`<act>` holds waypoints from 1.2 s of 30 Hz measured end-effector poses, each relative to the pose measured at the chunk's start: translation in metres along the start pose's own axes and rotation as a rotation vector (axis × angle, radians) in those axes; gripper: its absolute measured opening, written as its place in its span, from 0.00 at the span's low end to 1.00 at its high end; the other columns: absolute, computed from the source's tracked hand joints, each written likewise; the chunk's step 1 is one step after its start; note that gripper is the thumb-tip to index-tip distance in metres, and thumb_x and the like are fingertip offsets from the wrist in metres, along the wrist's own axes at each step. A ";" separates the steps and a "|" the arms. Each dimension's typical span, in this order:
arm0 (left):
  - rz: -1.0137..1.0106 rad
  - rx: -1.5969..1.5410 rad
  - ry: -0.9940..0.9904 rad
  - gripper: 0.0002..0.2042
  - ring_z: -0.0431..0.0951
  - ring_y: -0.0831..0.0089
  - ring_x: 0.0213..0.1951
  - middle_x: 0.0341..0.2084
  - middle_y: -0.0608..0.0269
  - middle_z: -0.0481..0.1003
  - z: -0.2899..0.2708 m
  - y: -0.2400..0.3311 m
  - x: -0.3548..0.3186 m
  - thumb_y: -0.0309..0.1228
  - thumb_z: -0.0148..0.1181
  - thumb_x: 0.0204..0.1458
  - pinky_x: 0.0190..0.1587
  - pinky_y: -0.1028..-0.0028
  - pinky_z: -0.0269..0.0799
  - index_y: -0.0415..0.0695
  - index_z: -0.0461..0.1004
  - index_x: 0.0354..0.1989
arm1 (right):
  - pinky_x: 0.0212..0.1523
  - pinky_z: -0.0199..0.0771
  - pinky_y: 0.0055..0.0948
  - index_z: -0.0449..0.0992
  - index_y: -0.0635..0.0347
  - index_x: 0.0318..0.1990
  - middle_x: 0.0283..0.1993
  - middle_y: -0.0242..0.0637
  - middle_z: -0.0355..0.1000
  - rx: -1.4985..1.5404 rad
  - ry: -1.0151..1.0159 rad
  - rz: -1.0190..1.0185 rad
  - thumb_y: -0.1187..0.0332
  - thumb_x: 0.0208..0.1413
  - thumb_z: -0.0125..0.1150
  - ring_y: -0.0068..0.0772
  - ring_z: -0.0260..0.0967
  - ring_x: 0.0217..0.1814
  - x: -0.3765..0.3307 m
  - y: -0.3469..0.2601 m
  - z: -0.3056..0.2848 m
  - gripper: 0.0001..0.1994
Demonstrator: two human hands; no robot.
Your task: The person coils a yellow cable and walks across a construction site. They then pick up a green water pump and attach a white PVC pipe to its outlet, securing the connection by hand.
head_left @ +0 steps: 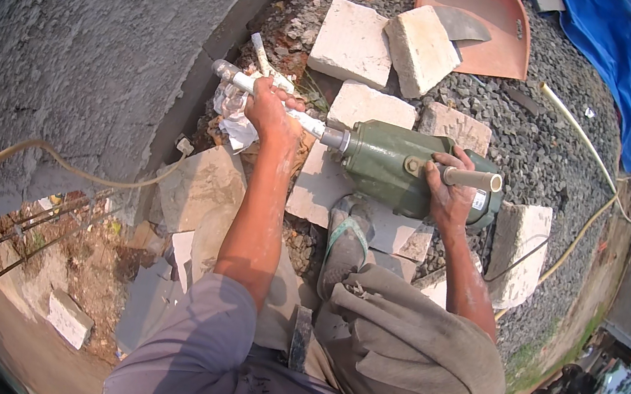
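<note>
Green cylinder [385, 157] lies on its side above pale paving blocks [372, 109] on the gravel [536, 150], ahead of the person's sandalled foot [345, 254]. Cannot tell how much of its weight the blocks carry. White pipe [310, 123] runs from the metal neck [334, 138] toward the concrete slab [111, 21].

Hands apart. Left hand [270, 112]: fingers wrapped round the white pipe. Right hand [453, 199]: clamped over the cylinder's other end, by the base of the beige pipe stub [475, 179]; cannot tell whether it grips the stub too.

Judgement: step in hand looks like steadying or aligning pipe and cylinder. Good practice: pipe in line with neck, no sideways load on that joint; both ends supported and shifted together. Right palm should check roll on the body; the stub makes a poor lever. Blocks sit unevenly, so rocking is likely; test the seat before any twist. Crumpled white wrapping [238, 132] near the left hand could snag.
</note>
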State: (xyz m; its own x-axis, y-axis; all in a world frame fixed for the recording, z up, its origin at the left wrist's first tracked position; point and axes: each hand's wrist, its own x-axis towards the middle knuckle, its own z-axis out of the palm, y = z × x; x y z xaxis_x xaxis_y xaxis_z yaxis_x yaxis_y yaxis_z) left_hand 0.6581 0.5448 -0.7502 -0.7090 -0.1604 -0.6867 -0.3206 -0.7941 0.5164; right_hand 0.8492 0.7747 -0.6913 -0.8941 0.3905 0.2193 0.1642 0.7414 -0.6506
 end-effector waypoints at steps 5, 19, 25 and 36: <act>-0.011 -0.027 -0.015 0.08 0.59 0.74 0.13 0.15 0.67 0.59 -0.002 -0.002 0.002 0.31 0.51 0.50 0.16 0.68 0.61 0.45 0.59 0.27 | 0.55 0.62 0.41 0.76 0.60 0.37 0.41 0.36 0.73 -0.096 -0.014 -0.039 0.62 0.51 0.65 0.46 0.61 0.57 0.002 -0.008 -0.005 0.12; -0.010 -0.031 -0.012 0.09 0.59 0.73 0.13 0.15 0.66 0.59 -0.002 -0.002 0.001 0.31 0.51 0.49 0.15 0.69 0.61 0.44 0.58 0.25 | 0.45 0.67 0.33 0.76 0.60 0.39 0.40 0.40 0.71 -0.097 0.025 -0.088 0.66 0.50 0.65 0.37 0.67 0.43 -0.002 -0.010 -0.005 0.11; -0.007 -0.072 -0.017 0.08 0.59 0.73 0.13 0.15 0.66 0.59 0.001 -0.004 0.001 0.31 0.51 0.49 0.14 0.69 0.60 0.44 0.58 0.25 | 0.42 0.67 0.34 0.76 0.60 0.38 0.38 0.39 0.72 -0.171 0.044 -0.118 0.67 0.49 0.65 0.39 0.67 0.41 -0.003 -0.014 -0.006 0.10; 0.033 -0.096 0.069 0.08 0.59 0.73 0.12 0.15 0.65 0.58 0.008 -0.010 0.002 0.30 0.51 0.49 0.14 0.68 0.61 0.40 0.60 0.30 | 0.41 0.67 0.33 0.76 0.61 0.37 0.37 0.39 0.72 -0.083 0.069 -0.052 0.67 0.48 0.66 0.38 0.68 0.40 -0.001 -0.007 -0.005 0.10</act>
State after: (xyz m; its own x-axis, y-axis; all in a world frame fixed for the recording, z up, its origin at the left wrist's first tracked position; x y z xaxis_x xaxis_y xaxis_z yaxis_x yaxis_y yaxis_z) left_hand 0.6547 0.5572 -0.7529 -0.6722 -0.2250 -0.7053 -0.2336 -0.8396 0.4905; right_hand 0.8513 0.7716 -0.6834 -0.8722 0.3843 0.3025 0.1543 0.8032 -0.5754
